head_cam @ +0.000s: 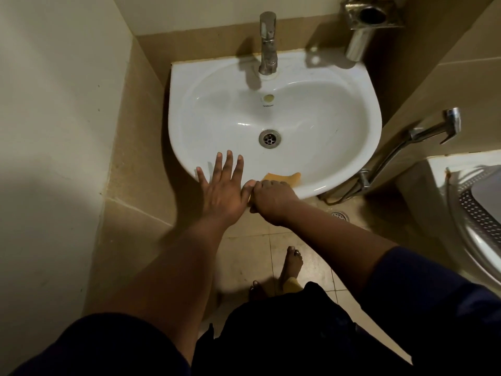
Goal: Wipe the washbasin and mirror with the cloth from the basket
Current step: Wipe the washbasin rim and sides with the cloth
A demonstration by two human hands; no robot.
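On the near rim of the washbasin (360, 158), the right hand (273, 198) curls its fingers round the orange cloth (284, 177), which drapes over the rim; the left hand (223, 189) lies flat, fingers spread. Keep the pressure even — sweep along the rim, then inward toward the drain (269, 138) and the tap (267, 43) beyond.

The glossy white ceramic washbasin (311, 109) carries a shiny chrome metal tap (267, 44); an orange cloth (284, 177) on its front rim looks matt.
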